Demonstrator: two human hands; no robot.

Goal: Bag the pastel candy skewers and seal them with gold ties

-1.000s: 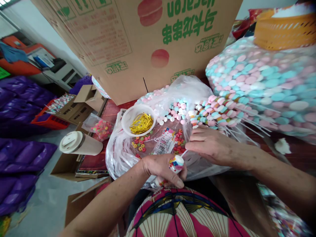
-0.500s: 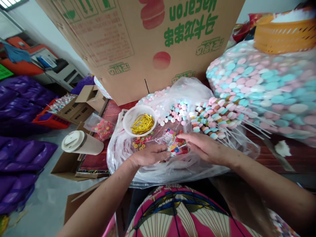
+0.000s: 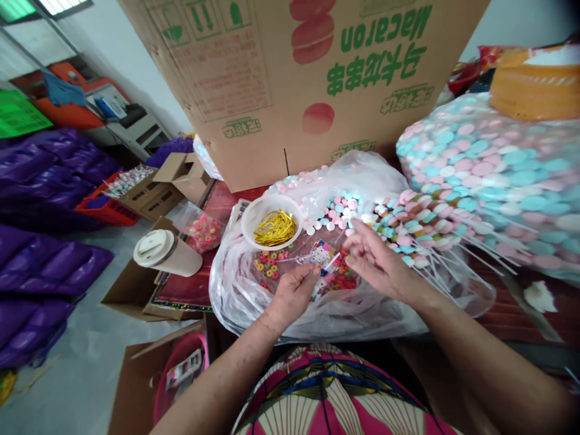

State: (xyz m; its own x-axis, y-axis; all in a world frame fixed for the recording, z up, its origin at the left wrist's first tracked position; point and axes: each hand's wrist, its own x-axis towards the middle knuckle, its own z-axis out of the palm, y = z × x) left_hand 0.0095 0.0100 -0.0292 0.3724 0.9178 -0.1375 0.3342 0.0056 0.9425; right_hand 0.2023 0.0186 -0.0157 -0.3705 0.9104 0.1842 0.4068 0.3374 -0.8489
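My left hand [image 3: 296, 290] is closed, with thumb and forefinger pinched on a short white stick [image 3: 334, 260] that points up to the right. Under and beside it are small printed cards [image 3: 321, 251] with colourful patterns. Just right of the stick hovers my right hand [image 3: 376, 263], its fingers loosely curled and apart; nothing clear shows in them. Red ring candies [image 3: 342, 281] lie below it, partly covered. Pink, white and blue marshmallows [image 3: 335, 211] are heaped just beyond its fingertips. Multicoloured ring candies [image 3: 268, 264] sit left of the cards, on a clear plastic bag [image 3: 240, 296].
A white bowl [image 3: 249, 232] holds gold twist ties. Finished-looking marshmallow skewers [image 3: 421, 220] lie at the right, before a large marshmallow bag [image 3: 489, 163]. A tall carton [image 3: 290, 121] stands behind. At left are a lidded cup [image 3: 181, 257] and a bag of ring candies [image 3: 203, 232].
My left hand has gone from lying over the cards to pinching the white stick. My right hand has lifted away from the red candies, fingers now more curled. The camera view has shifted.
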